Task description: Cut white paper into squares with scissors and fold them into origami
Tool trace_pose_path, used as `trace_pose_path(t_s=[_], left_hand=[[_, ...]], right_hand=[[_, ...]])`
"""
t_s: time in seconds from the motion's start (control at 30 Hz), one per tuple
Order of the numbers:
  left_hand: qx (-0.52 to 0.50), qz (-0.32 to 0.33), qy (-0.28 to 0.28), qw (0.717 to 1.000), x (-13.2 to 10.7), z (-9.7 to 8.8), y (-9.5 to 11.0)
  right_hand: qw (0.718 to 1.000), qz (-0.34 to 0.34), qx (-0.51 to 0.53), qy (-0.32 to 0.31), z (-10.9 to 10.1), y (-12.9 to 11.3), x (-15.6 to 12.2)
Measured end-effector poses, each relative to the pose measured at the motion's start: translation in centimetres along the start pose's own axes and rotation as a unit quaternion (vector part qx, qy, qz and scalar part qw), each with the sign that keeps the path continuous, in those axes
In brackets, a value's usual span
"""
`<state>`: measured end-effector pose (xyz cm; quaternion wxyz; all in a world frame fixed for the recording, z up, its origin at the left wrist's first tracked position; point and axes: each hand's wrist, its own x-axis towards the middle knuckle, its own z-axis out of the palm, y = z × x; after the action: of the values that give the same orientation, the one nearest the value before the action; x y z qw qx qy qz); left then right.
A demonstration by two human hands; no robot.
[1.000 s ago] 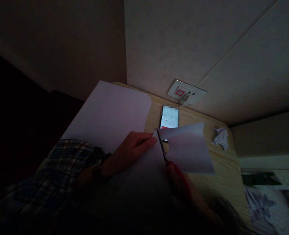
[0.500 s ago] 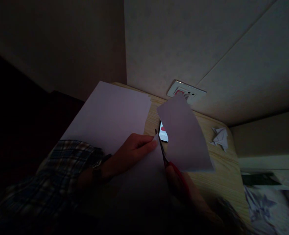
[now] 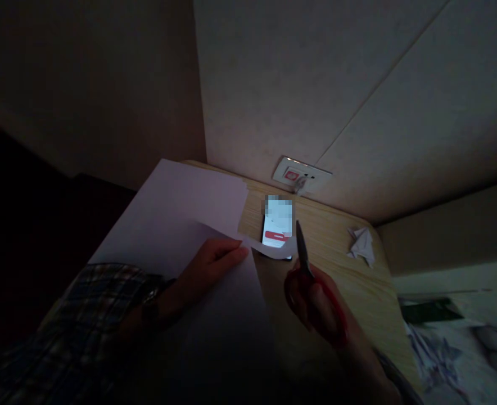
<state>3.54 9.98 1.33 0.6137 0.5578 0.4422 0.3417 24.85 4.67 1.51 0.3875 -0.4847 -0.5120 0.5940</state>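
Pinching white paper [image 3: 240, 309] in left hand [image 3: 212, 264]; gripping red-handled scissors [image 3: 306, 271] in right hand [image 3: 328, 298], near lit phone [image 3: 278, 218] on table [image 3: 366, 287].

My left hand [image 3: 208, 270] lay with its back up, left thumb [image 3: 234, 260] and left forefinger [image 3: 225, 246] closed together in a pinch, the thumb on the side nearer my body. Behind that pinch my left wrist [image 3: 149, 310] ran nearly straight into the forearm, covered by a plaid sleeve [image 3: 100, 298] down and to the left. My right hand [image 3: 325, 304] stood to the right of the pinch, apart from it, curled into a firm grip with its thumb bent. From that grip my right forearm [image 3: 366, 360] slanted toward the lower right, partly lost in shadow.
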Motion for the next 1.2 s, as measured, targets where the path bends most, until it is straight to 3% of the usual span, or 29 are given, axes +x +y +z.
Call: trace_pose_path(t_s=[0.17,0.37,0.47,0.63,0.73,0.87,0.93,1.03,1.2], left_hand=[[-0.022,-0.026,0.081,0.996,-0.3,-0.5,0.9],[-0.047,-0.067,0.128,0.988,-1.0,-0.9,2.1],[-0.045,-0.062,0.156,0.985,-0.7,-0.9,2.4],[-0.053,-0.054,0.160,0.984,-0.3,-0.7,2.5],[-0.107,-0.069,0.149,0.981,-0.2,-0.8,2.1],[-0.167,-0.075,0.140,0.973,0.2,-1.4,1.1],[-0.179,-0.071,0.127,0.973,0.4,-1.6,0.8],[-0.195,-0.069,0.094,0.974,0.5,-1.7,0.6],[-0.167,-0.045,0.092,0.981,0.3,-1.7,0.8]], right_hand=[[0.978,-0.041,-0.092,0.184,-2.0,0.2,1.1],[0.941,-0.084,-0.168,0.282,-3.4,0.7,1.9],[0.897,-0.083,-0.294,0.320,-4.9,1.0,2.2],[0.782,-0.031,-0.525,0.334,-7.2,2.3,2.5],[0.747,-0.006,-0.582,0.320,-7.5,2.8,2.7],[0.737,-0.008,-0.594,0.323,-7.2,2.1,3.2],[0.749,-0.032,-0.578,0.322,-6.8,1.3,4.1],[0.791,-0.078,-0.534,0.287,-5.4,0.2,6.6],[0.812,-0.078,-0.534,0.224,-1.0,-0.2,10.9]])
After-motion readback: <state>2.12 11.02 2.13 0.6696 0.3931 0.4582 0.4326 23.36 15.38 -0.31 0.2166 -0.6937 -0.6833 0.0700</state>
